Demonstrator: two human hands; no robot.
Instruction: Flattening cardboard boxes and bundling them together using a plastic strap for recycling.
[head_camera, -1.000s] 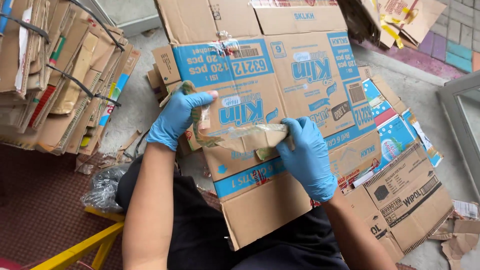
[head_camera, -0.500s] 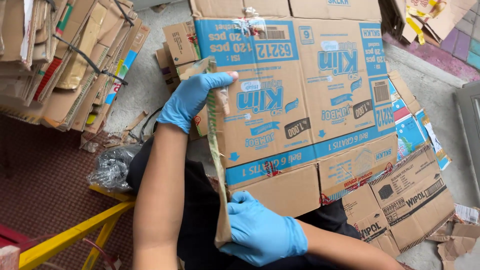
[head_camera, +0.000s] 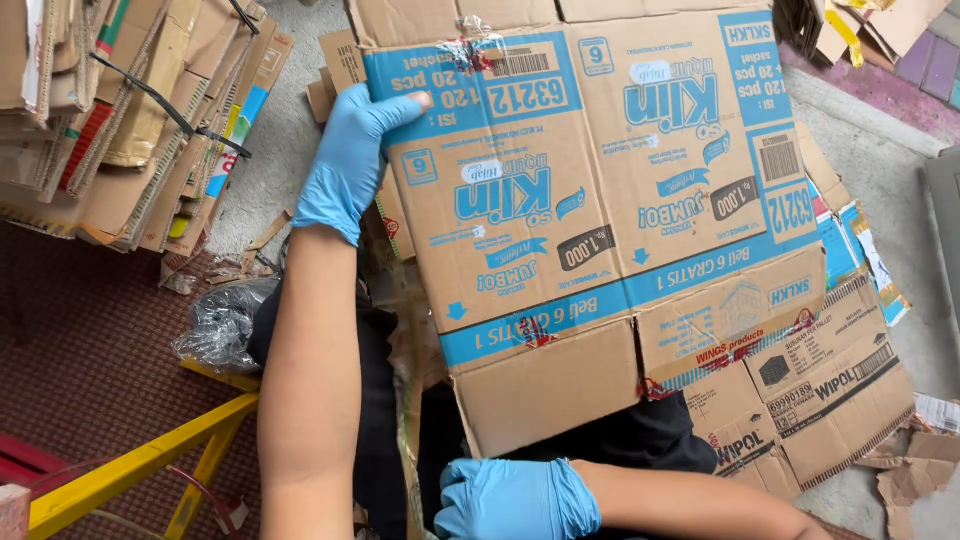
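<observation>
Left hand in blue glove grips the upper-left edge of the flattened brown cardboard box with blue printed bands, fingers wrapped over its face. Right hand, also gloved, sits just below the box's bottom flap, loosely closed; can't tell whether it holds anything. Box lies over the person's lap. Left of the box: strapped bundle of flattened cardboard, crumpled clear plastic, yellow metal frame. Right of the box: more flattened printed cartons.

I see my left hand, gloved in blue, reaching up with its forearm bare and fingers curled. My right hand, gloved too, sits low, closed into a loose fist.
</observation>
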